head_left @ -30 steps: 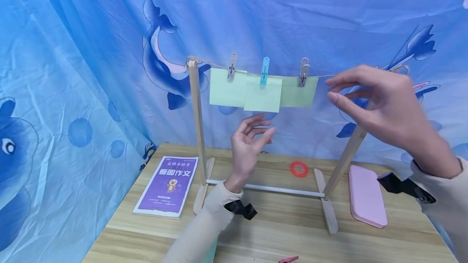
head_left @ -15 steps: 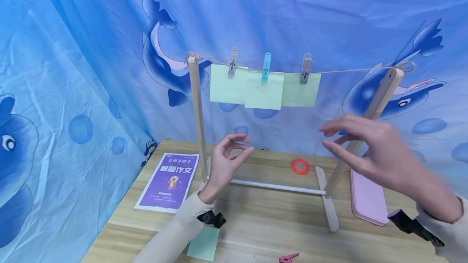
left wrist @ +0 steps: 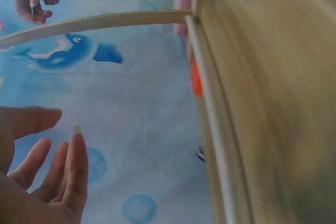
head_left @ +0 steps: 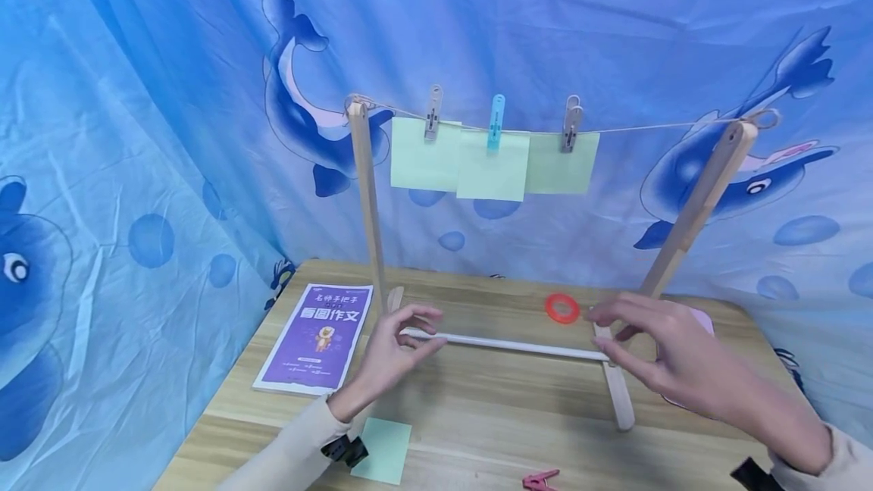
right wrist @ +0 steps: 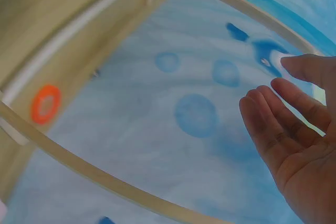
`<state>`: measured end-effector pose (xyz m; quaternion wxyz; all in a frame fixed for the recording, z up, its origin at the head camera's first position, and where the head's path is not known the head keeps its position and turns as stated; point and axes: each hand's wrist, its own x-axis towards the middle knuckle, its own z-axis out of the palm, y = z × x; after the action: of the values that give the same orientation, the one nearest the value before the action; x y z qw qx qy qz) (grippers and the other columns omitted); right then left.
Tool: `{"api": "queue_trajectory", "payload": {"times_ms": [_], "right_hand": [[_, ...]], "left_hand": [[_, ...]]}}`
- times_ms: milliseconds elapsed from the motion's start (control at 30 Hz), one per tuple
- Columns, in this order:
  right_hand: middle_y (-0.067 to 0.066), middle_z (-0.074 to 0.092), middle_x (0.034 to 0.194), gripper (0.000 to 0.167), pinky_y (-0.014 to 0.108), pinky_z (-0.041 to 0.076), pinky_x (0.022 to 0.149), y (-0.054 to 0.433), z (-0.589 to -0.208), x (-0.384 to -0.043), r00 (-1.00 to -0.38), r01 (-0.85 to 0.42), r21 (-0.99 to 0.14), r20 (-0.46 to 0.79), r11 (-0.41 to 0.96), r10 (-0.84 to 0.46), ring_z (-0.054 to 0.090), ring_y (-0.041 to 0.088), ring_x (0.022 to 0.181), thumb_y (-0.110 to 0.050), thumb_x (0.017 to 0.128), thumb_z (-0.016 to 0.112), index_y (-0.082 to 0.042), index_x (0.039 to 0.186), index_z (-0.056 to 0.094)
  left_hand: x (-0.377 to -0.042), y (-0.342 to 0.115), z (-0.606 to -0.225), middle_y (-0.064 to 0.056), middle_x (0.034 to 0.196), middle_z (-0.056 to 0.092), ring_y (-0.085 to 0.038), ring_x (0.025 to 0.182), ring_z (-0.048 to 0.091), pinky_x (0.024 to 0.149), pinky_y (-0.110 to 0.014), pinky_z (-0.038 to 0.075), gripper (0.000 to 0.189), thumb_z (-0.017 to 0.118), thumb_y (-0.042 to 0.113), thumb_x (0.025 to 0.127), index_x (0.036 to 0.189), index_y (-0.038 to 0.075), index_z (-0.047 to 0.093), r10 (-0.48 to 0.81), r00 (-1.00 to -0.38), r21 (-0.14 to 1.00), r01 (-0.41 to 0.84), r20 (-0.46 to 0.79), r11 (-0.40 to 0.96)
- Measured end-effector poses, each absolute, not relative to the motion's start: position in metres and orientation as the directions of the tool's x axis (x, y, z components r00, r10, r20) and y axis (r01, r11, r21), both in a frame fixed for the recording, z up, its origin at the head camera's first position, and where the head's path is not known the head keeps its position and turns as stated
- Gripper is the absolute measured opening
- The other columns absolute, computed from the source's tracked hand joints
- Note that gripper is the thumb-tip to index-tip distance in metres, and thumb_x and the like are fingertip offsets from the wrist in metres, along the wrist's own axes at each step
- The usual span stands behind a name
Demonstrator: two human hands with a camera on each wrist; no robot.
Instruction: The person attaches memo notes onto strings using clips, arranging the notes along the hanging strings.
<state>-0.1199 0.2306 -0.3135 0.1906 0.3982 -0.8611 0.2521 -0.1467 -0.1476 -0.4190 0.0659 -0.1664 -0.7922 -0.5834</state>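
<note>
In the head view my left hand [head_left: 395, 351] hovers by the lower left of a wooden stand [head_left: 367, 203], fingers loosely bent with nothing between them. My right hand [head_left: 682, 351] is in front of the stand's right post, also holding nothing, thumb and fingertips apart. A string [head_left: 641, 128] runs between the post tops. From it hang light green paper squares: a left one [head_left: 423, 161], a middle one [head_left: 492, 173] and a right one [head_left: 562, 169]. A grey clip [head_left: 433, 114], a blue clip [head_left: 495, 121] and another grey clip [head_left: 571, 123] pinch them to the string.
A purple book [head_left: 317, 339] lies at the left of the table [head_left: 477, 415]. Near the front are a green paper square [head_left: 385, 445] and a pink clip [head_left: 541, 480]. A red ring [head_left: 562, 308] lies behind the stand's white bar [head_left: 511, 344]. A pink case [head_left: 699, 317] is partly hidden by my right hand.
Both hands have come down from near the string and papers toward the table, my left hand also moving left. The clipped papers still hang in place.
</note>
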Motion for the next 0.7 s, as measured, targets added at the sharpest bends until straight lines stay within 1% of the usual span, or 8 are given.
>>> {"api": "queue_trajectory", "payload": {"times_ms": [100,200,333,400,567,633,700], "right_hand": [[-0.012,0.073,0.109,0.046,0.009,0.057,0.07,0.229,-0.333,-0.12,-0.601,-0.795,-0.312,0.52,0.52,-0.607,0.07,-0.001,0.089,0.0,0.082,0.084,-0.031,0.114,0.07],[-0.014,0.072,0.106,0.046,0.009,0.056,0.069,0.227,-0.353,-0.119,-0.596,-0.802,-0.352,0.51,0.483,-0.619,0.068,-0.002,0.09,0.0,0.082,0.085,-0.03,0.114,0.07],[-0.013,0.071,0.107,0.046,0.009,0.057,0.067,0.225,-0.379,-0.116,-0.618,-0.784,-0.429,0.465,0.449,-0.634,0.067,-0.002,0.094,0.002,0.084,0.083,-0.029,0.115,0.069],[-0.012,0.071,0.108,0.044,0.01,0.057,0.066,0.223,-0.392,-0.115,-0.632,-0.768,-0.464,0.443,0.441,-0.636,0.068,0.0,0.096,0.0,0.086,0.082,-0.029,0.116,0.069],[-0.011,0.072,0.108,0.029,0.016,0.06,0.065,0.221,-0.42,-0.11,-0.684,-0.698,-0.568,0.344,0.437,-0.643,0.067,-0.001,0.098,-0.01,0.095,0.077,-0.029,0.115,0.069],[-0.01,0.072,0.108,0.026,0.018,0.061,0.065,0.221,-0.43,-0.108,-0.695,-0.669,-0.608,0.309,0.427,-0.65,0.067,-0.001,0.099,-0.011,0.097,0.075,-0.029,0.115,0.069],[-0.009,0.072,0.108,0.026,0.018,0.061,0.065,0.222,-0.439,-0.107,-0.688,-0.669,-0.619,0.306,0.412,-0.658,0.067,-0.001,0.099,-0.011,0.096,0.075,-0.028,0.115,0.068]], "left_hand": [[-0.143,-0.158,-0.426,-0.015,0.119,0.074,-0.025,0.101,0.072,0.078,-0.028,0.066,0.038,0.084,0.011,0.087,0.122,0.007,0.071,0.238,-0.93,0.881,0.348,0.28,0.32],[-0.14,-0.166,-0.433,-0.014,0.118,0.075,-0.022,0.104,0.071,0.08,-0.028,0.066,0.037,0.084,0.011,0.087,0.122,0.01,0.071,0.301,-0.919,0.855,0.36,0.255,0.373],[-0.138,-0.177,-0.443,-0.013,0.118,0.075,-0.02,0.107,0.07,0.083,-0.03,0.066,0.035,0.085,0.019,0.088,0.12,0.015,0.072,0.365,-0.909,0.841,0.352,0.202,0.412],[-0.136,-0.182,-0.449,-0.013,0.119,0.075,-0.02,0.107,0.07,0.084,-0.032,0.067,0.036,0.085,0.022,0.088,0.121,0.015,0.072,0.378,-0.908,0.839,0.342,0.18,0.423],[-0.13,-0.192,-0.462,-0.017,0.122,0.073,-0.034,0.11,0.068,0.085,-0.033,0.066,0.042,0.086,0.021,0.086,0.123,0.009,0.071,0.392,-0.912,0.844,0.302,0.121,0.442],[-0.127,-0.195,-0.466,-0.016,0.123,0.073,-0.039,0.112,0.067,0.087,-0.033,0.066,0.044,0.087,0.022,0.085,0.123,0.009,0.07,0.404,-0.909,0.832,0.303,0.104,0.466],[-0.125,-0.198,-0.468,-0.011,0.123,0.074,-0.038,0.112,0.068,0.089,-0.035,0.065,0.045,0.088,0.024,0.084,0.123,0.01,0.071,0.424,-0.9,0.8,0.323,0.096,0.506]]}}
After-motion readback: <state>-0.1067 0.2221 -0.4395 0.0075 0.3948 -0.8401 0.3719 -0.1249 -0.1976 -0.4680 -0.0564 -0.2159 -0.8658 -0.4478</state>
